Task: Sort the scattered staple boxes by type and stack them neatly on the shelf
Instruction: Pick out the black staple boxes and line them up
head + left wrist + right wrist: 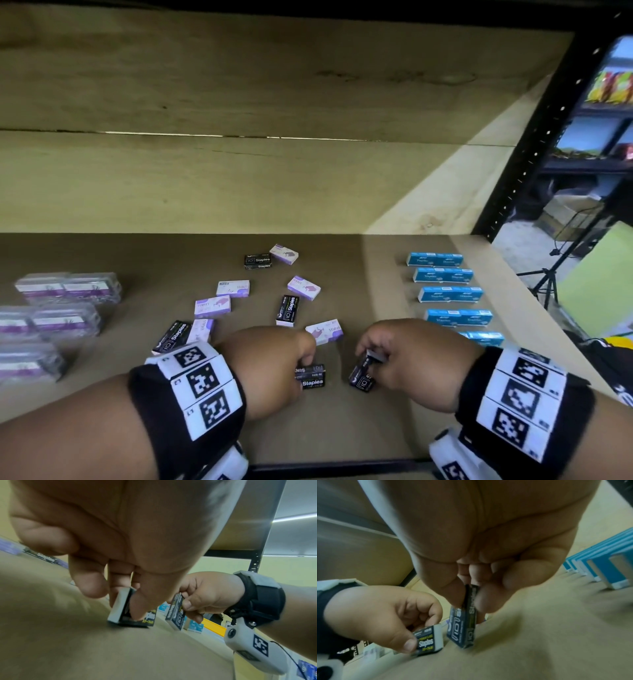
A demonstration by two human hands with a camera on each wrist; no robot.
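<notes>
Near the shelf [342, 428] front edge, our left hand [274, 363] pinches one black staple box [313, 377] and our right hand [407, 356] another black box [363, 377], seemingly to pair matching types.

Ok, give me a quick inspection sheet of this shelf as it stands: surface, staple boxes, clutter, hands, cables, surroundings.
Surface: brown wooden shelf board, bare at the front.
Job's things: blue staple boxes in rows on the right; clear-wrapped purple packs stacked on the left; loose black staple boxes and lilac staple boxes scattered mid-shelf.
Clutter: nothing seen.
Grippers: left hand holds one black box flat on the board; right hand pinches another black box, tilted on end.
Cables: thin wire from the right wrist camera.
Surroundings: black metal upright, tripod beyond it.
</notes>
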